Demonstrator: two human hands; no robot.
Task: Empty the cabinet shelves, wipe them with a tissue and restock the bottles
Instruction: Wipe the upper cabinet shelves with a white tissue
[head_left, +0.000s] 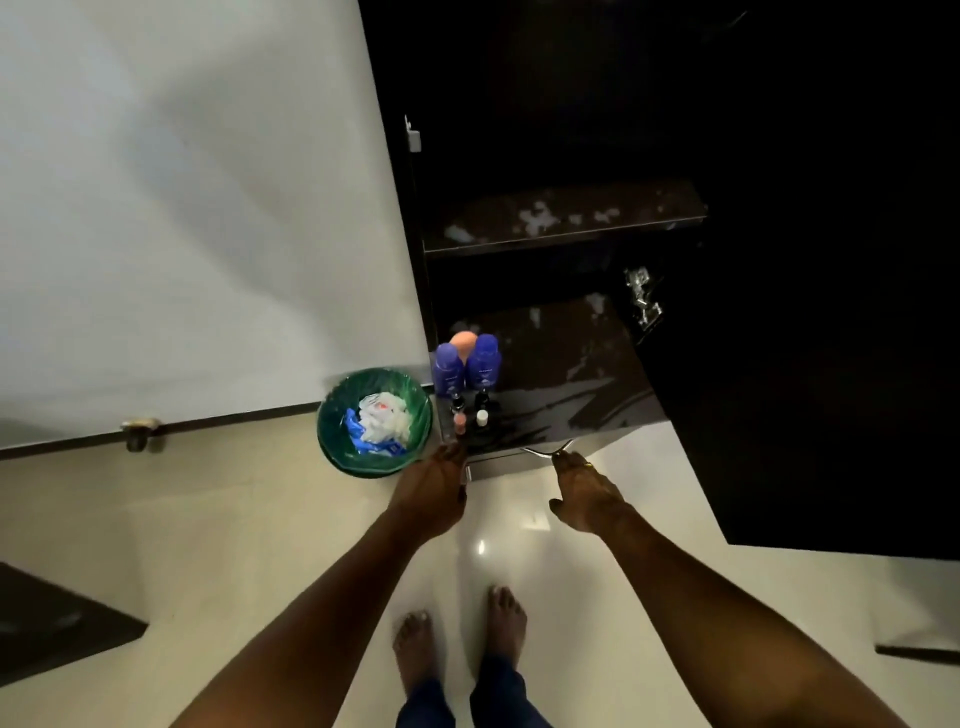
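Just ahead of the left hand (434, 491), the bottles (483, 361) stand bunched at the near left corner of the counter (561, 384). Two blue ones are side by side, a peach one (462, 340) is behind them, and a few small vials (460, 422) are in front at the edge. Packed into that corner, they leave the rest of the dark top bare, probably for wiping or for more bottles. The left hand is flat and released, its fingertips at the counter edge just beside the nearest vial, holding nothing. The right hand (587, 493) is also released, thumb splayed, with its fingers stretched to the metal handle (548, 450) under the counter front. I judge it is about to pull there. Beyond both hands, the shelf (561, 218) is empty and shows pale smears, so it looks not yet wiped clean. Left of the left hand, on the floor, a green bin (402, 382) holds crumpled white tissues (382, 418) and a blue wrapper (358, 434).
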